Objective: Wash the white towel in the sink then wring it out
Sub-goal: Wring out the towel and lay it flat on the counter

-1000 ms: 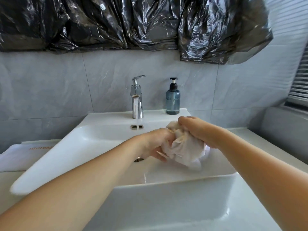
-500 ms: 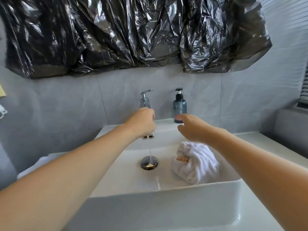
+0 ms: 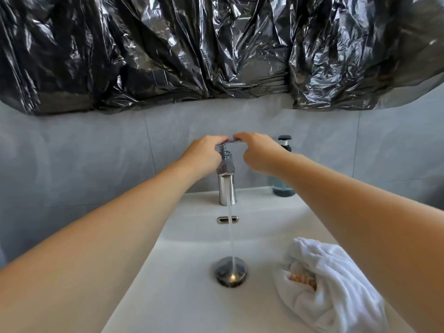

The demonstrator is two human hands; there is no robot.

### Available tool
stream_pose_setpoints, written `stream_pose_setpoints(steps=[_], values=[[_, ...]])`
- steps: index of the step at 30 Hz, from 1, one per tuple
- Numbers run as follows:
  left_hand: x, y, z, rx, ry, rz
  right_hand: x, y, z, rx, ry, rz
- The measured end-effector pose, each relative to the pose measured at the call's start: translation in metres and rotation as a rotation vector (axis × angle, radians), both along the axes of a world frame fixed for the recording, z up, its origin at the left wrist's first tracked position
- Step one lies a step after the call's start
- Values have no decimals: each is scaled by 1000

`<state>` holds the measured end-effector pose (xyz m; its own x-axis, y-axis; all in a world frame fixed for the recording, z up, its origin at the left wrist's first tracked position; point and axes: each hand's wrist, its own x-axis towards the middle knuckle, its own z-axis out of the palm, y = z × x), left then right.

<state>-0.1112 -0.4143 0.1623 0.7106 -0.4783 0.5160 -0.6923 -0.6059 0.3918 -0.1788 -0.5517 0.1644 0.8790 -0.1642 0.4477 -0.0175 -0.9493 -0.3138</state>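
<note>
The white towel lies bunched in the right side of the white sink, with no hand on it; a tan patch shows in its folds. Both hands are up at the chrome faucet. My left hand curls over the left end of the faucet's lever handle. My right hand has its fingertips on the lever's right end. A thin stream of water runs from the spout down onto the metal drain plug.
A blue soap dispenser stands on the sink ledge right of the faucet, partly behind my right arm. An overflow slot sits below the spout. Crumpled black plastic sheeting covers the wall above grey tiles.
Both hands let go of the towel, which dropped into the right of the basin, and rose to the faucet handle. The camera moved closer and lower over the sink.
</note>
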Motion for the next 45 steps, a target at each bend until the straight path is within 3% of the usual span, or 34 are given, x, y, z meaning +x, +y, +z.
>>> stream_pose_setpoints(steps=[3,8,12,13,15,17,19,21,25,29,33,37,39,41,45], values=[[-1,2,-1,51,-48,31,-5,-2,-6,-47,-14,-13],[-18,4,-16,176,26,19,-30,2,-19,-12,163,-16],[-66,2,-66,-187,-288,116,-66,-17,-47,24,327,-82],[-81,1,-81,-284,-275,108,-78,-24,-56,-1,391,-123],[-118,-5,-99,-348,59,30,-102,-36,-70,-35,535,-200],[-155,-11,-102,-116,590,-67,-124,-42,-84,26,668,-253],[-182,-19,-104,186,855,-231,-139,-49,-102,168,717,-276],[-191,-24,-113,357,772,-315,-149,-48,-113,228,648,-296],[-186,-17,-118,338,672,-246,-154,-37,-114,17,525,-282],[-177,8,-108,176,723,-192,-163,-26,-94,-68,433,-246],[-159,39,-91,-58,599,-112,-174,-22,-89,-151,384,-212],[-149,65,-82,-105,577,-114,-180,-21,-85,-205,388,-219],[-151,71,-74,-159,527,-177,-178,-11,-80,-109,392,-165],[-153,71,-60,-183,355,-253,-173,4,-77,35,399,-46],[-153,62,-24,-152,75,-362,-167,37,-77,531,381,255]])
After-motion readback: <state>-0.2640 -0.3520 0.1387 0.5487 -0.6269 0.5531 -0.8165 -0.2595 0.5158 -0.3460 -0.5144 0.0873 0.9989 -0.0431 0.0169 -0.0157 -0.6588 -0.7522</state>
